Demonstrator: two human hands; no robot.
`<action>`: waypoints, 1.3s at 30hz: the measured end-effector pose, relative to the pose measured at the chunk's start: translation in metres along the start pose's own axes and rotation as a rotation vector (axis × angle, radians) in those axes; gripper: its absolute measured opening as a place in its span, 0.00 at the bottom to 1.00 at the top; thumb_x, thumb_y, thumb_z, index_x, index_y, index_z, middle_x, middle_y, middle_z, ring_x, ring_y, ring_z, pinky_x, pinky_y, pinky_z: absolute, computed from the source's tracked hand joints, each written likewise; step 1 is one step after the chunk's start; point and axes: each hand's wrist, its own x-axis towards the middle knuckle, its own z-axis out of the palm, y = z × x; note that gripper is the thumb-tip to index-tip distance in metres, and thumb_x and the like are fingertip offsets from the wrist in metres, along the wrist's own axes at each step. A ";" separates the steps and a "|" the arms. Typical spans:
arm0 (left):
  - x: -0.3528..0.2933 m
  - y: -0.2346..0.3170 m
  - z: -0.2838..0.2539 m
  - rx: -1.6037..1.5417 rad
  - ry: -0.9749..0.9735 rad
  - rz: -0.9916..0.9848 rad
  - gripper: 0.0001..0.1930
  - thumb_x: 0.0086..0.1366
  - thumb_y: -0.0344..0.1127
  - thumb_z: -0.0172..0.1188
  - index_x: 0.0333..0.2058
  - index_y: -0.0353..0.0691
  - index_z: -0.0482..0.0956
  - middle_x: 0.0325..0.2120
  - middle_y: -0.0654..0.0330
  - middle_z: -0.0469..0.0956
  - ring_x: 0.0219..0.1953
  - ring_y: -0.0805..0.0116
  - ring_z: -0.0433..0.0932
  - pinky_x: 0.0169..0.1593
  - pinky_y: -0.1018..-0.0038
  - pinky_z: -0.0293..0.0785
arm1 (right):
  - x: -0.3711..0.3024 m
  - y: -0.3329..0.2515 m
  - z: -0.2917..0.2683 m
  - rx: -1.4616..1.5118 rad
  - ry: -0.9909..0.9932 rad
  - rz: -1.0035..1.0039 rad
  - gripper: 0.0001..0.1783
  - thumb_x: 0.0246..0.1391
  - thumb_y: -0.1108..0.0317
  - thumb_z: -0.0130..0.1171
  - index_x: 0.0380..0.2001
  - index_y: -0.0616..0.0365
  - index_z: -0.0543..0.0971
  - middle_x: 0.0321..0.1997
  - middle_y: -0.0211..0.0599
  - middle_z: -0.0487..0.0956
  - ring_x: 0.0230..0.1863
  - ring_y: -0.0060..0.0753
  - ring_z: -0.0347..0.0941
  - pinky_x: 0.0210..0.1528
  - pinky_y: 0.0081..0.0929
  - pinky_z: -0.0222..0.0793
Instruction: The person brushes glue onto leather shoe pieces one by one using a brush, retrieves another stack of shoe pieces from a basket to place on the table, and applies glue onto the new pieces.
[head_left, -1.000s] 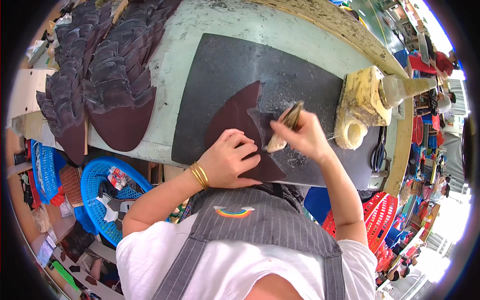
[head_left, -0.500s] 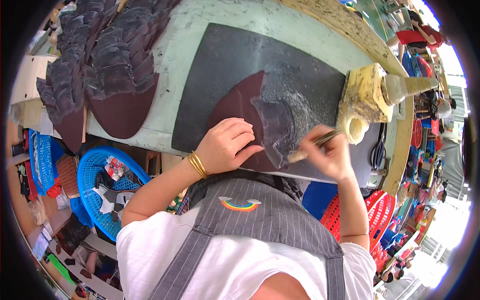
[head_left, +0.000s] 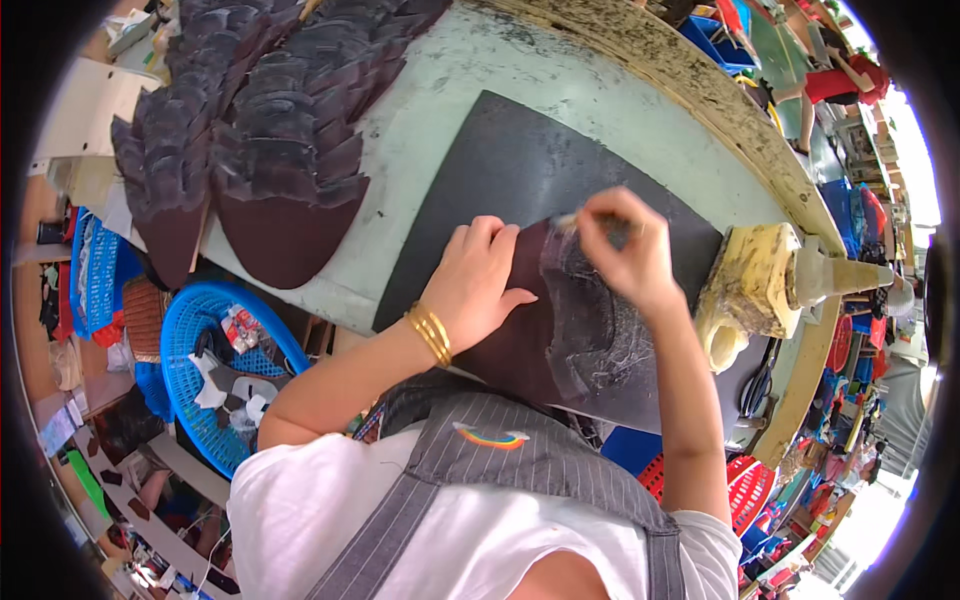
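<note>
My left hand point(head_left: 472, 285) lies on a dark maroon sheet piece point(head_left: 512, 352), fingers stretched out and thumb apart, pressing it against a black mat point(head_left: 505, 155). A greyish, wet-looking coating covers the piece's right-hand band. My right hand point(head_left: 632, 250) is closed around a brush point(head_left: 566, 222); its pale tip touches the far end of that coated band, and the fingers hide most of the handle. Right of the mat stands a stained yellow glue container point(head_left: 752, 282) with a cone-shaped spout and a round opening at its near side.
Overlapping maroon pieces with coated edges point(head_left: 285, 150) lie in two rows at the table's far left. Black scissors point(head_left: 758, 385) rest beside the container. Below the table edge are a blue basket point(head_left: 180, 345) and a red basket point(head_left: 745, 490). Another person point(head_left: 845, 85) is far off right.
My right hand has swept the brush away from me, from the piece's near edge to its far end. My left hand still presses the piece. The whole view has shifted slightly.
</note>
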 end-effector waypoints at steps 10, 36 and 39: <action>-0.050 -0.004 -0.049 -0.595 0.127 -0.061 0.23 0.52 0.43 0.72 0.36 0.32 0.72 0.26 0.41 0.75 0.32 0.42 0.78 0.34 0.60 0.70 | -0.069 -0.005 -0.067 0.051 0.408 0.195 0.05 0.61 0.73 0.57 0.36 0.64 0.77 0.37 0.37 0.81 0.32 0.21 0.74 0.35 0.17 0.69; -0.168 -0.350 -0.210 -0.618 1.436 -0.516 0.10 0.53 0.28 0.72 0.31 0.33 0.80 0.30 0.61 0.80 0.31 0.72 0.76 0.39 0.71 0.74 | -0.182 -0.028 -0.072 -0.030 0.405 0.323 0.04 0.62 0.71 0.56 0.35 0.60 0.77 0.35 0.27 0.79 0.30 0.12 0.69 0.30 0.13 0.66; -0.177 -0.355 -0.226 -0.660 1.330 -0.593 0.09 0.56 0.28 0.70 0.33 0.30 0.82 0.30 0.59 0.82 0.30 0.71 0.77 0.38 0.72 0.75 | -0.187 -0.025 -0.085 -0.060 0.434 0.333 0.05 0.63 0.71 0.56 0.38 0.62 0.77 0.36 0.30 0.79 0.33 0.15 0.71 0.32 0.14 0.68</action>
